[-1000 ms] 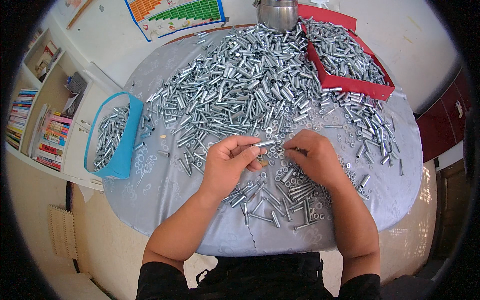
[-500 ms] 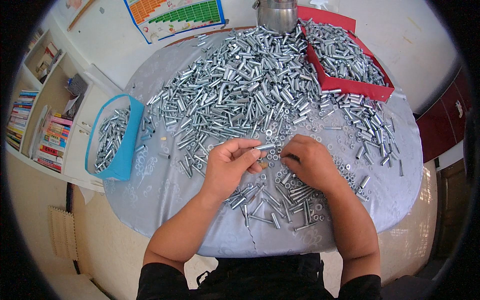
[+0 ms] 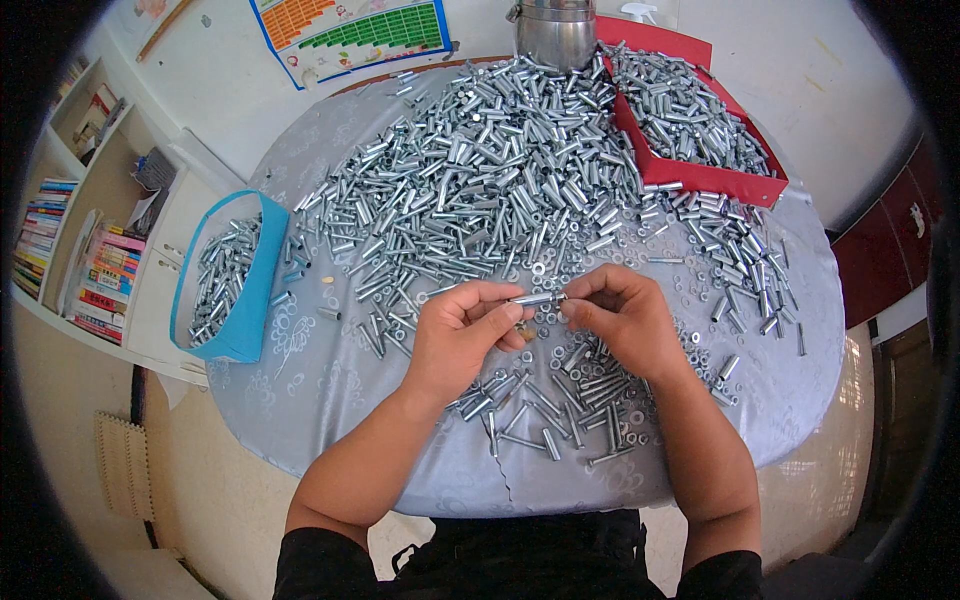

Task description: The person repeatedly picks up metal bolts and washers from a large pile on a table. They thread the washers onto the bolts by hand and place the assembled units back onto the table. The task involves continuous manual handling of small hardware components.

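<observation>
Between the fingers and thumb of my left hand (image 3: pixel 455 325) lies a shiny metal sleeve anchor bolt (image 3: pixel 536 299), its end pointing right. My right hand (image 3: pixel 622 318) pinches at that right end, where a small ring-like piece, maybe a nut or washer, shows at the fingertips. Below both hands lies a cluster of loose bolts and sleeves (image 3: pixel 545 405). Several washers and nuts (image 3: pixel 695 350) are scattered beside my right wrist. Beyond the hands spreads a large heap of metal sleeves and bolts (image 3: pixel 470 180).
A blue fabric bin (image 3: pixel 240 335) of metal parts stands at the left of the cloth-covered round table (image 3: pixel 310 430). At the back right is a red box (image 3: pixel 710 180) heaped with sleeves, next to a steel pot (image 3: pixel 555 38). A bookshelf (image 3: pixel 120 200) stands to the left.
My right hand has lifted slightly and its fingertips have come onto the bolt's right end, where a gap was before. My left hand holds the bolt in nearly the same place.
</observation>
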A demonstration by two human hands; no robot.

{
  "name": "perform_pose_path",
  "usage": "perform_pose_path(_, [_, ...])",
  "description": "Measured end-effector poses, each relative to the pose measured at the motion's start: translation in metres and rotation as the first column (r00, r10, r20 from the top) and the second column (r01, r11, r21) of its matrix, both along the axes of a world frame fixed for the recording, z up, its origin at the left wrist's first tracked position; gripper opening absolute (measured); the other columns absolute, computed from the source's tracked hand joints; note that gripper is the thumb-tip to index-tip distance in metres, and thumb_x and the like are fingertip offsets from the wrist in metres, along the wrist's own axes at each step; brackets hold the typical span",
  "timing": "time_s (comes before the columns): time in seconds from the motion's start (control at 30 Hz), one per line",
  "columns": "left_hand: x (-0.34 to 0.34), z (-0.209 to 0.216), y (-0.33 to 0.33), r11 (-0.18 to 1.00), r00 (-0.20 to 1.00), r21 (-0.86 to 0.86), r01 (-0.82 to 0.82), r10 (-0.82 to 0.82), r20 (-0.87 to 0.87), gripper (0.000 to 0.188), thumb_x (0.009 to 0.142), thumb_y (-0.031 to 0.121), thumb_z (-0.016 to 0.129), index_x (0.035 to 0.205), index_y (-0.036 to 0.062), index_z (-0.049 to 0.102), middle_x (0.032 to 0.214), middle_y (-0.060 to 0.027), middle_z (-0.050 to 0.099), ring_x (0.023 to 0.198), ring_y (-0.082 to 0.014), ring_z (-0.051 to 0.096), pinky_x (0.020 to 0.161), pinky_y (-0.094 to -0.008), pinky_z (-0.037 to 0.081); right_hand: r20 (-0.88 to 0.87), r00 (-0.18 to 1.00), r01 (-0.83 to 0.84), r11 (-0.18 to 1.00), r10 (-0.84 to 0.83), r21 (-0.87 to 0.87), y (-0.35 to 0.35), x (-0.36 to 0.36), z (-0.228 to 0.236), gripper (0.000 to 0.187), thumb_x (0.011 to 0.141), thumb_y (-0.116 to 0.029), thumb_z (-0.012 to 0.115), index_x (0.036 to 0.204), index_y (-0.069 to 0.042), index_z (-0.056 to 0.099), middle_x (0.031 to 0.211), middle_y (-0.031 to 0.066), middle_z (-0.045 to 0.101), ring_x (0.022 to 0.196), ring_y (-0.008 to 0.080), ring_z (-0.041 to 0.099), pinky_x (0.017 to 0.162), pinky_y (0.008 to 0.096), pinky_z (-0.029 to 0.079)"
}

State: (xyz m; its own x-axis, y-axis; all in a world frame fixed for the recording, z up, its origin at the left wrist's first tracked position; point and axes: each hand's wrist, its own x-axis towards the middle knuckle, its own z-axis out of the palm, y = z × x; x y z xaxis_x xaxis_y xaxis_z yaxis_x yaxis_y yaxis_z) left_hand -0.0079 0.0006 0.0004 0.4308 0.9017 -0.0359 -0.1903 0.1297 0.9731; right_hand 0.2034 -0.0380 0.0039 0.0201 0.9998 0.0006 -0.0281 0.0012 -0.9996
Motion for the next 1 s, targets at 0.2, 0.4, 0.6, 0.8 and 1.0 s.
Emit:
perform_pose_path(0.2, [0.0011,-0.0006,-0.0005,1.000,1.000,0.011,0.002,-0.002,-0.012,0.019,0.091,0.002,0.061,0.109,-0.0013,0.064,0.093,-0.0116,0.071,0.070,-0.0131,0.066,0.063,-0.0248,0.055,0.112,0.993,0.015,0.998,-0.022,0.065,-0.0015,-0.0002,-0.0002,0.007,0.082,-0.002,0.071,0.088,-0.001,0.067,0.081,0.0007,0.066,0.073,0.0065,0.058,0.066,0.0221,0.048])
perform_pose_path(0.4, [0.0013,-0.0005,-0.0011,1.000,1.000,0.005,-0.003,0.003,-0.017,0.019,0.091,0.002,0.061,0.109,-0.0017,0.064,0.093,-0.0116,0.071,0.070,-0.0132,0.066,0.063,-0.0249,0.055,0.110,0.994,-0.014,0.997,0.006,0.070,-0.0031,-0.0015,0.0006,0.008,0.084,-0.003,0.070,0.090,0.000,0.065,0.081,0.0012,0.065,0.072,0.0068,0.057,0.066,0.0220,0.047])
perform_pose_path(0.6, [0.0006,-0.0008,-0.0009,1.000,1.000,0.008,0.021,-0.020,-0.021,0.019,0.091,0.003,0.062,0.109,-0.0015,0.064,0.092,-0.0116,0.071,0.070,-0.0133,0.066,0.064,-0.0253,0.055,-0.030,1.000,0.000,1.000,0.001,0.031,-0.0019,-0.0028,0.0034,0.011,0.086,-0.004,0.068,0.096,0.002,0.065,0.083,0.0027,0.066,0.074,0.0078,0.059,0.066,0.0229,0.048])
perform_pose_path(0.8, [0.0012,0.0001,-0.0012,0.999,0.999,0.001,0.042,-0.042,-0.034,0.020,0.090,0.003,0.062,0.109,-0.0017,0.064,0.091,-0.0116,0.070,0.070,-0.0137,0.067,0.064,-0.0260,0.056,0.079,0.996,-0.041,0.998,0.037,0.043,-0.0020,0.0010,0.0006,0.013,0.086,-0.004,0.069,0.097,0.001,0.066,0.084,0.0024,0.066,0.075,0.0076,0.060,0.068,0.0230,0.049])
perform_pose_path(1.0, [-0.0001,-0.0028,-0.0007,1.000,0.999,0.006,0.026,-0.026,-0.020,0.020,0.091,0.003,0.061,0.110,-0.0020,0.064,0.091,-0.0118,0.070,0.069,-0.0137,0.066,0.063,-0.0263,0.056,0.017,0.998,-0.053,0.998,0.053,0.038,-0.0016,-0.0026,-0.0002,0.012,0.086,-0.006,0.069,0.095,0.001,0.067,0.083,0.0018,0.066,0.075,0.0075,0.059,0.067,0.0230,0.048])
